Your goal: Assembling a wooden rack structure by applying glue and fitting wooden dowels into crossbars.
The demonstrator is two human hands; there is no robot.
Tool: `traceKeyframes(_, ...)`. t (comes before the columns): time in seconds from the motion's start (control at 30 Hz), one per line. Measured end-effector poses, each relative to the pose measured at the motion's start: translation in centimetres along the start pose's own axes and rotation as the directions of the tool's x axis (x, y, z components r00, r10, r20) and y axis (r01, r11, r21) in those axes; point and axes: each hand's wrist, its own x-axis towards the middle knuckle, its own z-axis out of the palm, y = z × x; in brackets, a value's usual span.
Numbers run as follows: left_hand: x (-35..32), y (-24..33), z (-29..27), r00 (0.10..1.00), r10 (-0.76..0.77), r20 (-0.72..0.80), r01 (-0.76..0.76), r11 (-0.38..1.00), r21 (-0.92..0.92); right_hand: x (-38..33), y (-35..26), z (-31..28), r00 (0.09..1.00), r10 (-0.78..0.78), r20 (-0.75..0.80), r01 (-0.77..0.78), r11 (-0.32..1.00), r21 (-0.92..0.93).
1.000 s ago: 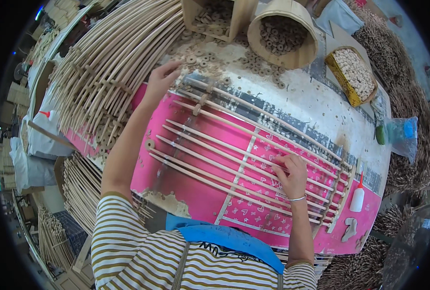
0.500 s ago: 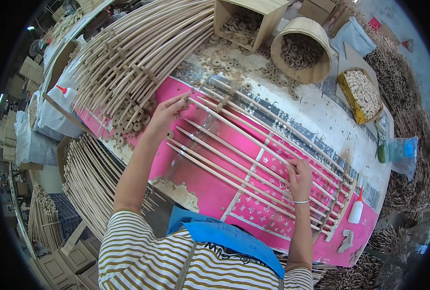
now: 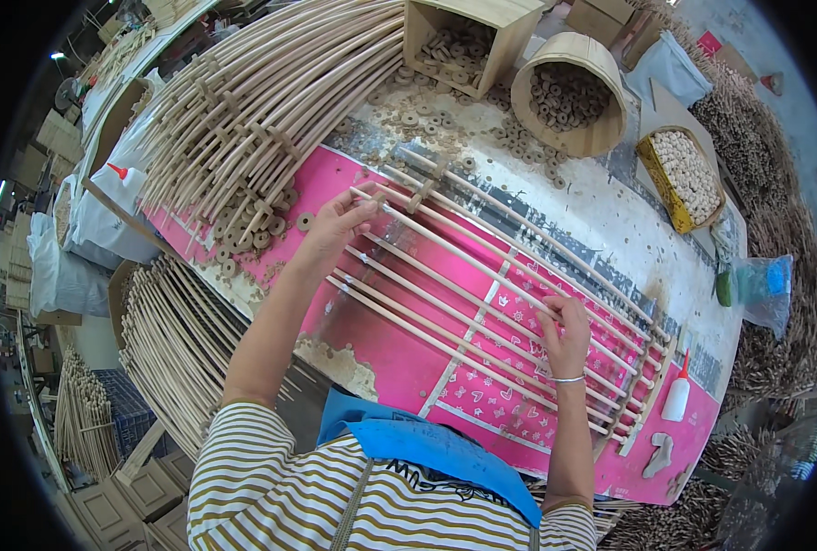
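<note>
Pink tabletop [image 3: 399, 358]: both hands [image 3: 335, 223] [image 3: 565, 335] grip rattan rods [image 3: 464, 303], table edge near.

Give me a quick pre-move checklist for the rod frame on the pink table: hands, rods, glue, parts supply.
1. Left hand on the far end of a rod: ok, its fingers pinch it near the end.
2. Right hand on the rods mid-frame: ok, resting on them.
3. Rods lie parallel across the pink table: ok, evenly spaced, none crossing.
4. Cross bar joined at the right end: cannot tell, joints too small.
5. Glue bottle within reach: ok, upright beside the frame's right end.
6. Wooden rings in the round tub: ok, plenty.
</note>
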Motion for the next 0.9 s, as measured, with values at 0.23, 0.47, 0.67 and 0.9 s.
traceKeyframes(0.23, -0.7, -0.1, 0.9, 1.0, -0.002, -0.025, 0.002, 1.0, 0.007, 0.1, -0.7, -0.3, 0.999, -0.024, -0.037, 0.022, 0.998, -0.061)
traceKeyframes(0.47, 1.4, -2.0, 1.6, 0.997, 0.051, 0.065, -0.061, 0.984, 0.167, -0.1, 1.0, -1.3, 0.999, -0.023, -0.027, 0.018, 0.984, -0.178)
traceKeyframes(0.67, 0.9, -1.8, -1.1, 0.998, 0.059, 0.027, -0.062, 0.992, 0.112, 0.6, 0.6, 0.5, 0.999, -0.007, -0.052, 0.002, 0.997, -0.083)
traceKeyframes(0.9, 0.7, -1.0, 2.1, 0.999, 0.034, 0.015, -0.036, 0.983, 0.181, 0.0, 2.2, 0.3, 0.995, -0.046, -0.091, 0.034, 0.991, -0.127)
